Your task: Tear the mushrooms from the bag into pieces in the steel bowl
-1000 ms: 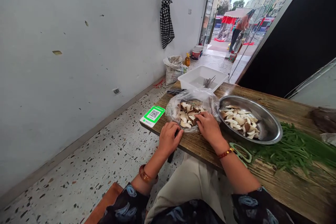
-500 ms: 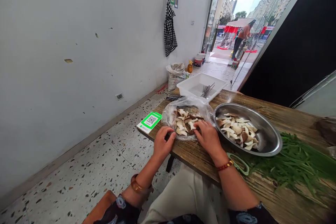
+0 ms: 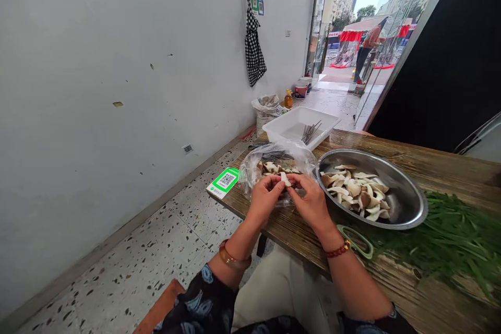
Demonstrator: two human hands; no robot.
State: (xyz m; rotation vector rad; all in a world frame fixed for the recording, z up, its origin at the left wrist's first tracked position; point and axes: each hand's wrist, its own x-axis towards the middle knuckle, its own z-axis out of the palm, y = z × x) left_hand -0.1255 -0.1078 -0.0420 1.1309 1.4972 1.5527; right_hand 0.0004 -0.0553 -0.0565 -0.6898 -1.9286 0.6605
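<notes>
A pale mushroom [image 3: 285,179] is pinched between the fingers of my left hand [image 3: 266,198] and my right hand [image 3: 310,202]. Both hands are close together above the front rim of a clear plastic bag [image 3: 301,152]. Inside the bag lie more whitish and brown mushrooms [image 3: 271,168], partly hidden by my fingers. To the right of my right hand stands a steel bowl [image 3: 407,193] with many torn mushroom pieces [image 3: 354,188] heaped on its left side.
A white plastic tray [image 3: 287,125] holding metal skewers [image 3: 311,131] stands behind the bag. Green-handled scissors [image 3: 358,242] and green leafy vegetables [image 3: 454,240] lie right of my wrist. A QR-code card [image 3: 225,181] rests at the wooden table's left corner. Outside the doorway is a person [image 3: 368,47].
My left hand has moved right and up to meet my right hand. A mushroom is now lifted from the bag and held between them.
</notes>
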